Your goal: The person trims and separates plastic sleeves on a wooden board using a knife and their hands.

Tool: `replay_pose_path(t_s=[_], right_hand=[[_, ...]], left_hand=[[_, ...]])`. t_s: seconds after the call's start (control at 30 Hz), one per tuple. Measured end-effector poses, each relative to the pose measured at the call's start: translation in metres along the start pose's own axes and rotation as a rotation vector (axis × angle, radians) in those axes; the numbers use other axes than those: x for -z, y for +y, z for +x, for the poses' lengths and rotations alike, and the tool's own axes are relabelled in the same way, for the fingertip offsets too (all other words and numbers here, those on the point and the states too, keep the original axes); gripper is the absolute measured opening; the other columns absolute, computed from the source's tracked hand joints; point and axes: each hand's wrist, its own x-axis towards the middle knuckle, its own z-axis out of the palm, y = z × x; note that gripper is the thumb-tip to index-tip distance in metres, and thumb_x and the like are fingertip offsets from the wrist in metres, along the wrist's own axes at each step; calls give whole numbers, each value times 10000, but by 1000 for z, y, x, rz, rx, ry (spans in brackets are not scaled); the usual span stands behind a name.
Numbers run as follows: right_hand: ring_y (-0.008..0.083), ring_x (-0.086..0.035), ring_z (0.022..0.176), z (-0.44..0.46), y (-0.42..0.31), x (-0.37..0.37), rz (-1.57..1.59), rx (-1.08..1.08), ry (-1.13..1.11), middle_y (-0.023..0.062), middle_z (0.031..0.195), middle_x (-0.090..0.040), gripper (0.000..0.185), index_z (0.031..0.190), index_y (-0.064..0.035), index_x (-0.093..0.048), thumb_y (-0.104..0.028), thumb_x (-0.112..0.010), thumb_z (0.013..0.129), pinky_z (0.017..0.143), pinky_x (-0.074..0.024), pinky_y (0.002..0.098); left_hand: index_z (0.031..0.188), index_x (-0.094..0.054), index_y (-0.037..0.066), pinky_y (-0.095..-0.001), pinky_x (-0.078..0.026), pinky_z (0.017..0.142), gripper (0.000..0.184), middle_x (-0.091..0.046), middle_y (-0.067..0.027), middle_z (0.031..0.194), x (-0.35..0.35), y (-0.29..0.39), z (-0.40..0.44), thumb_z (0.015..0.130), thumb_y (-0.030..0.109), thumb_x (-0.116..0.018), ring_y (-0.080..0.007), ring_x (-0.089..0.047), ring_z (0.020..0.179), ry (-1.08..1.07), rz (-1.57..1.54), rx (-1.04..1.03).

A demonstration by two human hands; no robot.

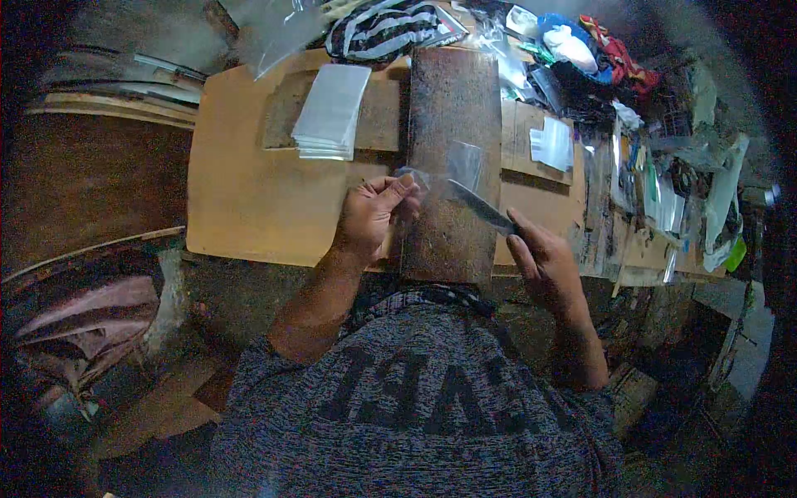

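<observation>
Over the left edge of a dark wooden board [452, 100], my left hand [382, 209] is closed, pinching a small piece of clear plastic [413, 176]. My right hand [541, 256] is wrapped round the handle end of a knife [481, 206], whose blade points up and left across the board. A clear plastic sheet [465, 164] lies flat on the board just beyond the blade tip. Left of the board, a stack of whitish plastic sheets [334, 112] rests fanned at its near end. The knife's handle is mostly hidden in my right hand.
A smaller stack of clear sheets [551, 144] lies on a wooden piece to the right. Striped black-and-white cloth [386, 31], a blue and red heap [573, 46] and plastic bags [664, 195] crowd the back and right. The table's front edge is near my body.
</observation>
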Motion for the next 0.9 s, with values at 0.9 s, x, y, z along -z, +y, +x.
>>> replay_pose_path(t_s=[0.9], right_hand=[[337, -630, 873, 28, -2, -14, -37, 212, -78, 192, 978, -642, 349, 1216, -91, -562, -215, -578, 890, 749, -497, 380]], left_hand=[[856, -680, 3, -239, -481, 629, 114, -663, -33, 776, -28, 3, -35, 833, 114, -670, -94, -591, 687, -271, 357, 176]])
